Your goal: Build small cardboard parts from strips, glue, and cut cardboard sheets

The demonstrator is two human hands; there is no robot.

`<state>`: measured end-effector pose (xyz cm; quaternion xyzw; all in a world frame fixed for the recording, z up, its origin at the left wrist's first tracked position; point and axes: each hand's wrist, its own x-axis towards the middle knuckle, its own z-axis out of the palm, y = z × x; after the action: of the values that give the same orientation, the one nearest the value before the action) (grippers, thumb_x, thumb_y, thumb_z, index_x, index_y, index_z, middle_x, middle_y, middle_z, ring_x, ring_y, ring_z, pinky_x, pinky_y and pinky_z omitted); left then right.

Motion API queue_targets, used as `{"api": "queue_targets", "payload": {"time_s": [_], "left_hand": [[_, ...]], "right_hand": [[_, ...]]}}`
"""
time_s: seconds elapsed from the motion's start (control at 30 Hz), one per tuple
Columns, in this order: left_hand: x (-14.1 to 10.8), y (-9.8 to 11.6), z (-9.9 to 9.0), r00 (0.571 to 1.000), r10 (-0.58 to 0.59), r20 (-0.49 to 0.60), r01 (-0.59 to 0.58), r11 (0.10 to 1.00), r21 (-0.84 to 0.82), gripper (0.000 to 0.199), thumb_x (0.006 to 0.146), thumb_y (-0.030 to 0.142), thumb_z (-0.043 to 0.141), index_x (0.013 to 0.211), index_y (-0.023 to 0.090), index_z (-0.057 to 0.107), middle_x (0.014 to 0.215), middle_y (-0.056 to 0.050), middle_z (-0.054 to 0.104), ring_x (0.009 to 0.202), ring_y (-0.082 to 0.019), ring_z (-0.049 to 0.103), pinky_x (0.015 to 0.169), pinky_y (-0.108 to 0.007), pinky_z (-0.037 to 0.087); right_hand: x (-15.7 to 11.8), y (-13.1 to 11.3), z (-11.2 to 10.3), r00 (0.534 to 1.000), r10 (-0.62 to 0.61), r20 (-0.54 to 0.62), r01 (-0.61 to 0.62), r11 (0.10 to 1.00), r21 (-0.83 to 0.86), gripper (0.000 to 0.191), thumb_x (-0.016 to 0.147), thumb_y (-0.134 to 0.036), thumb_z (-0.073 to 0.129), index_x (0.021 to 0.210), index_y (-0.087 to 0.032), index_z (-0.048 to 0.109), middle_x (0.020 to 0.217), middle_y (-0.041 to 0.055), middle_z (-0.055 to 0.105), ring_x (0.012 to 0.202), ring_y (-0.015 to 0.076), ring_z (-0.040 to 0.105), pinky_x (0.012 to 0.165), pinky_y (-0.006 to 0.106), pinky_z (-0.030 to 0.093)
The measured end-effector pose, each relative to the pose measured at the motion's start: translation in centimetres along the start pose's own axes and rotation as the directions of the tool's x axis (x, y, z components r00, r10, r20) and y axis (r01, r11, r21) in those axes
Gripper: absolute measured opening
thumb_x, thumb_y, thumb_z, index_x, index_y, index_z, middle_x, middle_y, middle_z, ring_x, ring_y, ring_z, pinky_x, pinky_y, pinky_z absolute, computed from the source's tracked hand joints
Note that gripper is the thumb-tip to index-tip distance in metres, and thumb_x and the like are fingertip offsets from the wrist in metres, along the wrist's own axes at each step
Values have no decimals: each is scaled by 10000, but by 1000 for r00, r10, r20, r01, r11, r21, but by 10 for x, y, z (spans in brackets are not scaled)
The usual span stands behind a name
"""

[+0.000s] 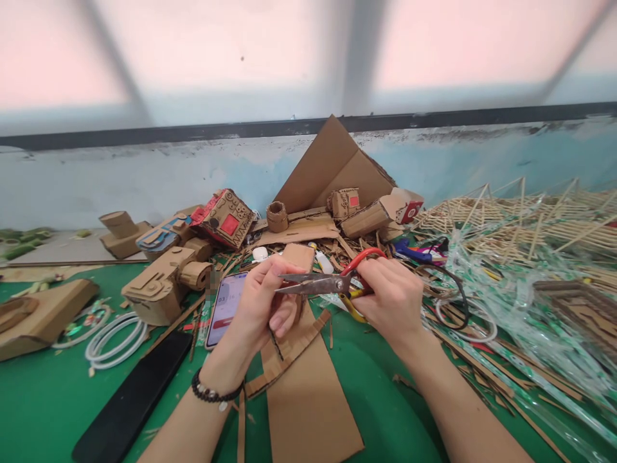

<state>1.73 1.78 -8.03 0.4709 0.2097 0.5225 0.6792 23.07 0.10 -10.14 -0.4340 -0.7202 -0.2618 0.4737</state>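
Scissors point(322, 285) with red and yellow handles are held above the middle of a green desk point(385, 405), their blades slightly parted and pointing left across a small piece of cardboard point(299, 256). The left hand point(266, 297) pinches that piece between thumb and curled fingers; the right hand point(393, 292) is closed around the scissors' handles.

Directly below, a curved cardboard strip point(277, 376) lies across a long flat sheet point(315, 415). Just left, partly hidden by the left hand, is a phone point(224, 308) displaying digits. A small glue bottle point(324, 262) sits beyond the hands among scraps; its contents cannot be made out.

Farther left are a black bar point(135, 399), coiled white tubing point(118, 341) and a cardboard camera point(161, 280). Behind, a short cardboard cup point(277, 217) stands before a large folded board point(322, 164) against the wall. Crumpled clear plastic point(511, 315) and thin sticks point(515, 212) crowd the right side.
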Motion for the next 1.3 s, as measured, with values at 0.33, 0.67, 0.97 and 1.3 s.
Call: {"api": "queue_targets", "payload": {"time_s": [0.33, 0.67, 0.97, 1.3], "left_hand": [[-4, 5, 12, 997, 3, -79, -2, 1000, 21, 452, 822, 590, 827, 889, 150, 747, 615, 52, 579, 303, 0, 368, 292, -119, 345], [2, 4, 10, 993, 28, -117, -25, 999, 28, 583, 833, 714, 740, 983, 150, 737, 699, 55, 543, 311, 3, 324, 263, -149, 350], [3, 2, 12, 972, 86, -218, -92, 996, -17, 566, 807, 649, 811, 972, 113, 731, 697, 69, 472, 369, 3, 347, 304, -131, 370], [11, 3, 4, 884, 198, -424, -338, 897, -285, 343, 910, 480, 785, 1037, 183, 671, 751, 55, 517, 662, -78, 557, 765, -250, 603]], "right_hand": [[-17, 11, 17, 966, 244, 82, -248, 968, 43, 164, 886, -224, 651, 723, -220, 630, 575, -4, 593, 507, 151, 497, 539, 273, 297], [-25, 42, 20, 630, 627, 458, -420, 772, -478, 244, 979, -432, 604, 974, -227, 735, 815, 125, 771, 593, 263, 668, 536, 310, 243], [-40, 67, 23, 533, 617, 580, -382, 786, -486, 226, 980, -376, 665, 1077, -182, 729, 865, 136, 785, 815, 333, 755, 620, 335, 440], [-16, -21, 24, 834, 132, 535, -465, 690, 554, 440, 978, -444, 697, 1382, -278, 644, 1252, 79, 763, 1118, 269, 727, 982, 401, 578]]}}
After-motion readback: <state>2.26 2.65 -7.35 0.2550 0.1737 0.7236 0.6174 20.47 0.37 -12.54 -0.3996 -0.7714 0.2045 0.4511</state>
